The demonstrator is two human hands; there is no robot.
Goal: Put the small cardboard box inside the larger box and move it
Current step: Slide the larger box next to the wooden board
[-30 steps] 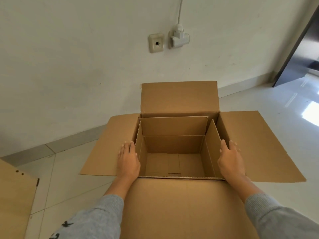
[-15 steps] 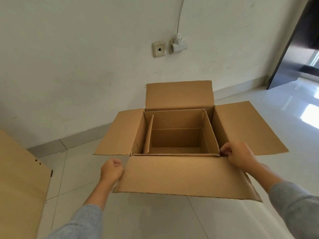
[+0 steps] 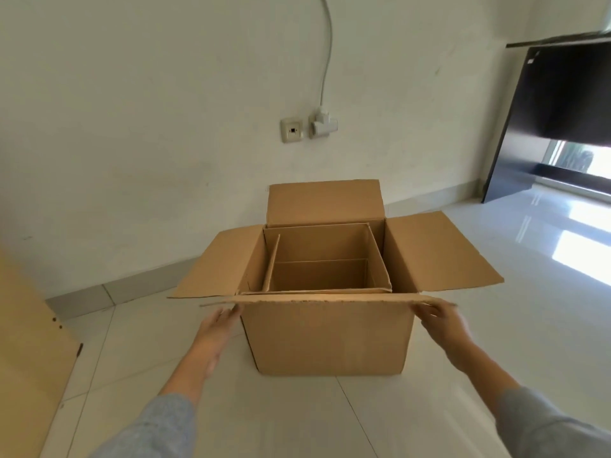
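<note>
The larger cardboard box (image 3: 330, 338) stands on the tiled floor near the wall, all its flaps spread out. The small cardboard box (image 3: 322, 259) sits inside it, open at the top, pushed toward the right inner wall. The near flap lies level, seen edge-on. My left hand (image 3: 216, 328) is under that flap's left end, fingers touching its edge. My right hand (image 3: 443, 322) is at the flap's right end, fingers along its edge. Whether either hand truly grips the flap is unclear.
A white wall with a socket plate (image 3: 291, 129) and a plugged adapter (image 3: 322, 125) is behind the box. A flat wooden board (image 3: 26, 345) lies at the left. A dark door frame (image 3: 535, 127) and a bright glossy floor are at the right.
The view has pulled back and up from the box. My hands left the box's inner rim and went to the near flap's two ends, and the flap has risen to level.
</note>
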